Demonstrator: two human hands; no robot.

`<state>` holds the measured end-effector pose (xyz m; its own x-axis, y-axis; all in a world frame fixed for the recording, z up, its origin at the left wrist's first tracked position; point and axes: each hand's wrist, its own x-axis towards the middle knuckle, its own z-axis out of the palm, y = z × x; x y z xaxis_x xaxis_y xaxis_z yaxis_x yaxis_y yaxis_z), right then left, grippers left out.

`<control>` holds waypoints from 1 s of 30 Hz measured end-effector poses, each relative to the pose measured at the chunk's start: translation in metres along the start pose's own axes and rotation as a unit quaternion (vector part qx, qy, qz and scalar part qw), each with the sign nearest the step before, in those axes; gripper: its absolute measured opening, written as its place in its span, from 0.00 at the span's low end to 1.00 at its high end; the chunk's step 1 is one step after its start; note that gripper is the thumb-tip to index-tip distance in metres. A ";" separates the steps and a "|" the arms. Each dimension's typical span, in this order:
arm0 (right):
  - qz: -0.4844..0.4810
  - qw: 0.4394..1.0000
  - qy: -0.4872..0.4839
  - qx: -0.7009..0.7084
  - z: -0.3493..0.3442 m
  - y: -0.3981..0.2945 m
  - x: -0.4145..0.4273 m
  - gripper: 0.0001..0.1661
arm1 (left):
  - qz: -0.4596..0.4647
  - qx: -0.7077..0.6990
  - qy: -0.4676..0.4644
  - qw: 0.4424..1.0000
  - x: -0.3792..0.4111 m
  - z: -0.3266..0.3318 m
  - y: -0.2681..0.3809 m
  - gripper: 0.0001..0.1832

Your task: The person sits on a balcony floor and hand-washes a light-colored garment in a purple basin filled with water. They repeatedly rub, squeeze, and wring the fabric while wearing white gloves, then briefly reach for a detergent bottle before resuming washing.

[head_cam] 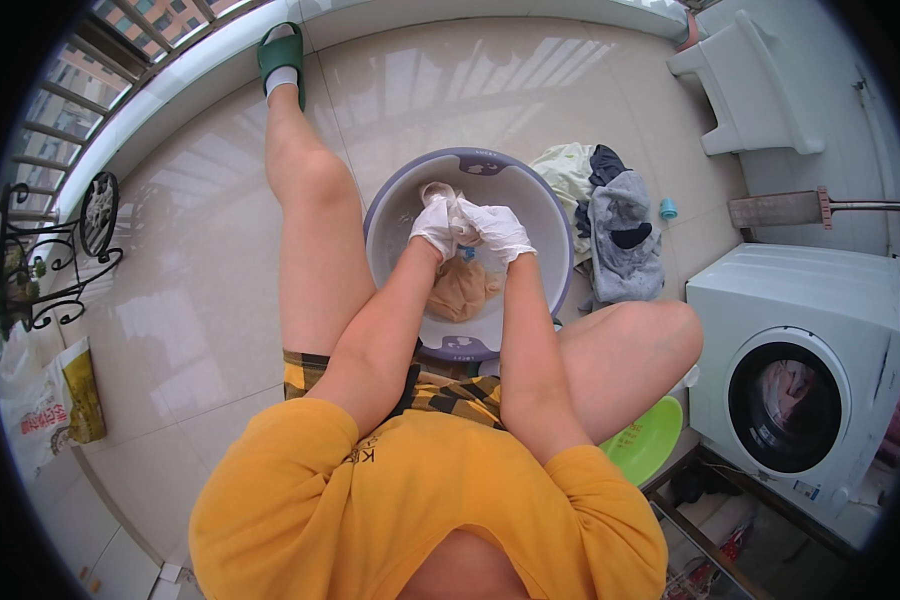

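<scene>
Both of my hands wear thin white gloves and meet over a grey-white plastic basin (540, 247) with a purple rim. My left hand (435, 225) and my right hand (499, 228) are closed on a bunched pale beige cloth (463, 228), gripped between them. Part of that cloth sticks up beyond my left fingers. Below the hands, a tan cloth (459, 294) lies wet in the bottom of the basin. A small blue item (466, 253) shows just under the held cloth; what it is, I cannot tell.
Piled clothes (621, 232) lie on the tiles right of the basin, near a small turquoise cap (668, 208). Further right stand a white front-loading washing machine (787, 300) and a white plastic stool (754, 86). A green basin (656, 442) sits by my right leg.
</scene>
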<state>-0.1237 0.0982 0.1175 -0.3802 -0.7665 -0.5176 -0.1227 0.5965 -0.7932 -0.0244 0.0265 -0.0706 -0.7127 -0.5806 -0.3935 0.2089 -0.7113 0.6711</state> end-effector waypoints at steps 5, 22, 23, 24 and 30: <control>0.049 0.974 0.163 -0.150 -0.014 0.023 -0.001 0.31 | 0.063 0.133 0.047 0.988 -0.005 -0.023 -0.035 0.15; 0.046 0.959 0.153 0.233 0.048 0.145 0.051 0.38 | -0.203 -0.048 0.165 0.964 -0.048 0.089 0.030 0.21; 0.098 0.961 0.080 0.248 0.057 0.079 0.032 0.29 | -0.234 -0.051 0.159 0.958 -0.057 0.076 0.048 0.22; 0.069 0.945 0.046 0.316 0.060 0.053 0.026 0.23 | -0.206 -0.130 0.135 0.961 -0.049 0.052 0.039 0.23; -0.007 0.999 0.040 0.030 0.048 0.013 0.018 0.26 | -0.138 -0.214 0.090 0.963 -0.054 0.055 0.045 0.23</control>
<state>-0.0881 0.0812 0.0824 -0.4509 -0.7522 -0.4805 -0.0751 0.5684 -0.8193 -0.0135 0.0472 0.0154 -0.6612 -0.3781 -0.6480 0.3129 -0.9240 0.2198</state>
